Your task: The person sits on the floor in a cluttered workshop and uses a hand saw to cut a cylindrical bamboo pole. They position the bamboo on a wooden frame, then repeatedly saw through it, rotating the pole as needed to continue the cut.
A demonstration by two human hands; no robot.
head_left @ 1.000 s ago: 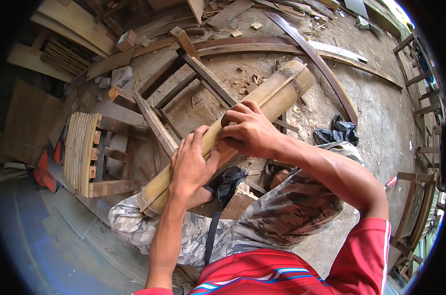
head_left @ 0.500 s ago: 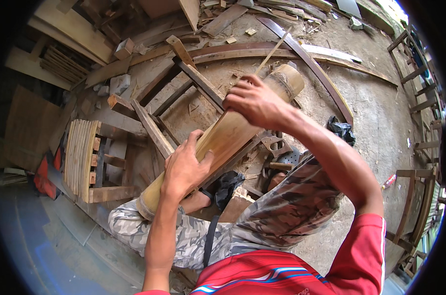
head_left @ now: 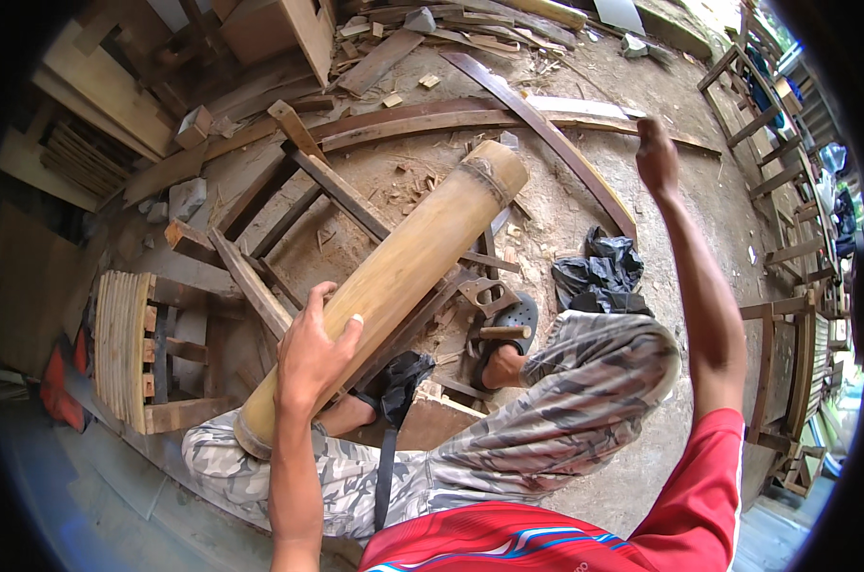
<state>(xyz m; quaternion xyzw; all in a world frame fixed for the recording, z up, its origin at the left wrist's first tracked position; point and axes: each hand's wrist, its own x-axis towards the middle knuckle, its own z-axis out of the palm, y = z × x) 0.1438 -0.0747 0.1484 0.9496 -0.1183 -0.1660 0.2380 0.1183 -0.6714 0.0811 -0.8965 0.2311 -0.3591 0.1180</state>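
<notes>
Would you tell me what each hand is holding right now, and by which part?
The left hand grips the bamboo pole on its lower half. The right hand is raised and closed; whether it holds anything cannot be told.

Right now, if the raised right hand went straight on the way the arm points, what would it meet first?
Probably nothing close. The right hand is raised away from the bamboo pole. On its line the picture shows only the curved wooden strips on the dirt floor, seemingly far below, though depth is unclear.

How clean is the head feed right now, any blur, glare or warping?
Head view: strong fisheye bend with a black rim; bamboo pole and left hand are sharp; raised right hand looks slightly soft; daylight is blown out at the upper right; lighting on the ground is soft and even.
</notes>
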